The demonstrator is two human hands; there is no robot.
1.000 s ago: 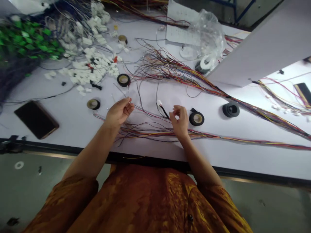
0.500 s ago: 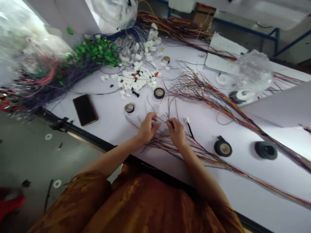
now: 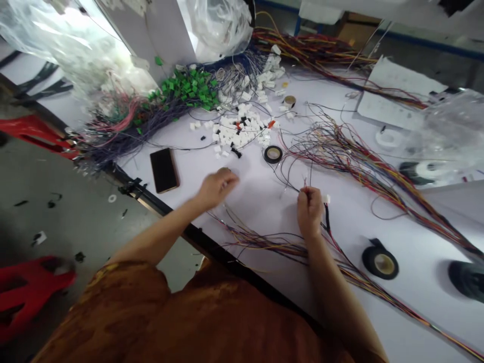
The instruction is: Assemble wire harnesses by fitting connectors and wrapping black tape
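Note:
My right hand (image 3: 310, 209) is closed in a pinch on thin wires (image 3: 293, 187). Dark strands run from it up to the left, and short reddish ends stick up above the fingers. Close to its right is a white connector (image 3: 327, 199) on black-sleeved wires. My left hand (image 3: 217, 189), blurred by motion, is well to the left with its fingers curled. A small tape roll (image 3: 224, 169) shows only its edge behind those fingers; whether they grip it is unclear. Below both hands lies a bundle of coloured wires (image 3: 272, 244), crossing under my right forearm.
A phone (image 3: 164, 170) lies left of my hands. Beyond are a black tape roll (image 3: 273, 154), piled white connectors (image 3: 242, 128) and green connectors (image 3: 192, 88). A thick wire harness (image 3: 363, 156) extends right. Another black tape roll (image 3: 380, 259) is by my right forearm.
My left hand has left the wires and moved left to the small tape roll. My right hand keeps its pinch on the wires, now farther right. The view has shifted.

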